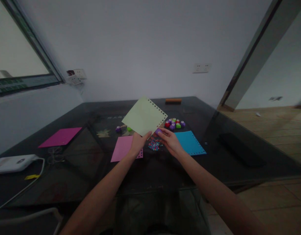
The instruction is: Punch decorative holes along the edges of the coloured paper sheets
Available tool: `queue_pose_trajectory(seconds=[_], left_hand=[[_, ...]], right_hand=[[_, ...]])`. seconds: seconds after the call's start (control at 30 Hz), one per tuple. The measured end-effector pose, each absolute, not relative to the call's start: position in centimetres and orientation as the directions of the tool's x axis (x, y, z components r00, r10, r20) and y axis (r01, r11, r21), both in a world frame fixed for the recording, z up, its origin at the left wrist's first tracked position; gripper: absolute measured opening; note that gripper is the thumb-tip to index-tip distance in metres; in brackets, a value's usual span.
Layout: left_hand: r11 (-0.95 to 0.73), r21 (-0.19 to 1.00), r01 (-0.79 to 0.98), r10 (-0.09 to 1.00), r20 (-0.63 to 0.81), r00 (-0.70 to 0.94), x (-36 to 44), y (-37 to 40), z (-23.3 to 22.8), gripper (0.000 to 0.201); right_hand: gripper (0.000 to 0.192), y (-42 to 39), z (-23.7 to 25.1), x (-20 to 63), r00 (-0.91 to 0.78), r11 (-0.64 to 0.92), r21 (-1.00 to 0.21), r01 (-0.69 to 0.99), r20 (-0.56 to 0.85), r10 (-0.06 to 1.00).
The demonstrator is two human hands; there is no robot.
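Holding a pale green sheet (143, 116) up off the dark glass desk (233, 143), the person pinches its lower corner with the left hand (138, 141), thumb on the front face. The right hand (170, 141) sits just beside that corner, fingers curled around a small purple punch (158, 131) at the sheet's lower right edge. It looks like the punching step, with the tool being fed onto the paper's border. The next move seems to call for sliding the edge squarely into the punch's slot and pressing while the left hand keeps the sheet taut.

The sheet is tilted like a diamond, one corner down at the hands and the opposite one toward the far wall; being roughly square, it has no clear long axis. A row of holes runs along its upper right edge. Below lie a pink sheet (123, 148), a blue sheet (189, 142), scattered confetti (154, 144) and a cluster of punches (175, 124).
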State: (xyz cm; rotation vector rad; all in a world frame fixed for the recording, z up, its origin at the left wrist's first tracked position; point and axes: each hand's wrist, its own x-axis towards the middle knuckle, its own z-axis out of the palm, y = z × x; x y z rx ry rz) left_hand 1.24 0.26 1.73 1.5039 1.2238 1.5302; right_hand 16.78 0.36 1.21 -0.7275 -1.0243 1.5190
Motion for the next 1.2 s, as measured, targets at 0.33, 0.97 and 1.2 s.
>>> queue_pose_trajectory(seconds=[0.33,0.97,1.2], left_hand=[[-0.345,0.925,0.157,0.920,0.366,-0.136,1.5,-0.2,2.3,0.037],[-0.363,0.883,0.299,0.912,0.402,-0.079,1.6,-0.1,1.9,0.025],[-0.379,0.865,0.329,0.904,0.422,-0.068,1.5,0.2,1.4,0.030]], right_hand=[[0.038,0.4,1.2,16.7,-0.205,-0.008,-0.894,-0.448,0.095,0.974],[0.034,-0.2,1.4,16.2,-0.175,-0.014,-0.896,-0.445,0.072,0.982],[0.032,-0.2,1.3,16.2,-0.161,0.000,-0.911,-0.413,0.073,0.984]])
